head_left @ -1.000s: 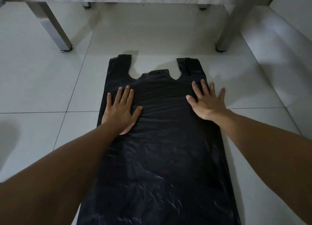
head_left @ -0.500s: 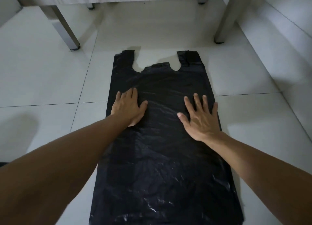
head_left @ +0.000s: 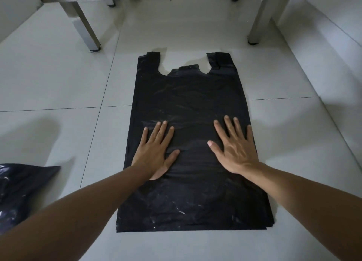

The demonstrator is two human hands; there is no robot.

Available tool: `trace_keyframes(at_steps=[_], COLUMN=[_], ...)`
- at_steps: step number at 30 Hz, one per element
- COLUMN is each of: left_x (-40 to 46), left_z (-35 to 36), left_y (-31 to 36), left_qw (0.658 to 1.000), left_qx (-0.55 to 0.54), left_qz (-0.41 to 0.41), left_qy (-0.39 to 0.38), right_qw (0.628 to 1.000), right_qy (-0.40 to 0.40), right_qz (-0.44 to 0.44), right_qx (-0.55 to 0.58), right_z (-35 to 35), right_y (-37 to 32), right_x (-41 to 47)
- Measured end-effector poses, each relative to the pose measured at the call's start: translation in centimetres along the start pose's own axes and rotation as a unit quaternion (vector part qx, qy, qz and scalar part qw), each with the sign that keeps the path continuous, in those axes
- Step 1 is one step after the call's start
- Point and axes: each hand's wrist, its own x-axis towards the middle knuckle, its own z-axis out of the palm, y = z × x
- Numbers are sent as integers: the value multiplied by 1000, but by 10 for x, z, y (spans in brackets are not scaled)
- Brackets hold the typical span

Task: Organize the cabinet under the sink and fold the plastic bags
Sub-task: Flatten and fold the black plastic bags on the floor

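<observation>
Left hand [head_left: 154,153] and right hand [head_left: 236,146], both flat with fingers straight and spread, palms pressing on a black plastic T-shirt bag [head_left: 188,96] laid out on the white tiled floor [head_left: 58,74]. Over the last second both hands have slid from just below the handles [head_left: 152,60] toward the person, and now rest at mid-length; the film beyond the fingertips looks smoother than the creased part near the bottom edge. Judged from this, the flattening stroke is about half complete and no fold has begun. Another dark bag [head_left: 21,188] lies crumpled at the left. Metal legs [head_left: 84,26] of the sink unit stand beyond the handles.
</observation>
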Motion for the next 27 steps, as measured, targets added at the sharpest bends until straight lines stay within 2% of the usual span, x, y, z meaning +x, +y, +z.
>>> trace_keyframes(at_steps=[5,7,10,13,20,27], left_x=[-7,-22,-60,-89,-104,-123], left_z=[-9,-13,-5,14,18,13], left_y=[9,19,33,28,-9,-28], left_qw=[1000,999,997,996,999,998], left_qx=[-9,-35,-56,-24,4,-14], left_qz=[-26,-17,56,89,51,3], left_qy=[-12,12,26,6,-7,-63], right_qw=[998,1000,996,996,999,994], right_qy=[-29,-9,-5,-18,-26,-78], right_qz=[49,2,-84,-92,-24,-17], right_qx=[5,6,3,-11,-40,-72], right_z=[-10,-11,-1,12,17,1], right_y=[6,-12,-39,-37,14,23], right_x=[-16,-37,-75,-97,-116,-124])
